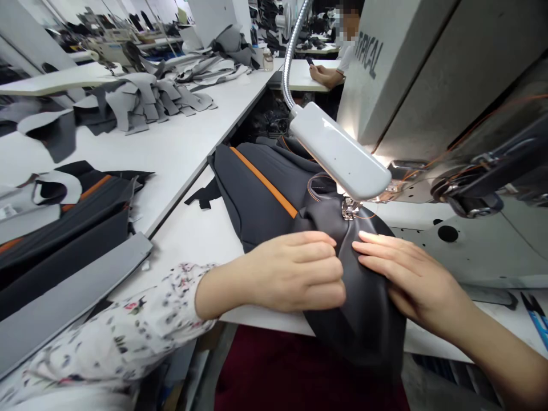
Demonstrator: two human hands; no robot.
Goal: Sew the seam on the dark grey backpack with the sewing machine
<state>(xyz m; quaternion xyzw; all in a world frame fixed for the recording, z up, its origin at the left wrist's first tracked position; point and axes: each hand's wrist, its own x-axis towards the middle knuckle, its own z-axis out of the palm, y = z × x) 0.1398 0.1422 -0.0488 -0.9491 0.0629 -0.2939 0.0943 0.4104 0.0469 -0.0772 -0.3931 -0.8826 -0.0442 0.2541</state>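
Head view: my left hand (295, 273) curls around a fold of the dark fabric (363, 308), my right hand (411, 279) lies open on it, and it runs under the presser foot (350, 209); even tension from both sides seems best, smoothing out wrinkles

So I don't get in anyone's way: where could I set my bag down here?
A bare stretch of white table lies between the grey cut pieces and the black panels with orange stripes. A smaller patch sits above the floral sleeve, beside the dark fabric. It is crowded at the presser foot, where the left hand, right hand and lamp gather.
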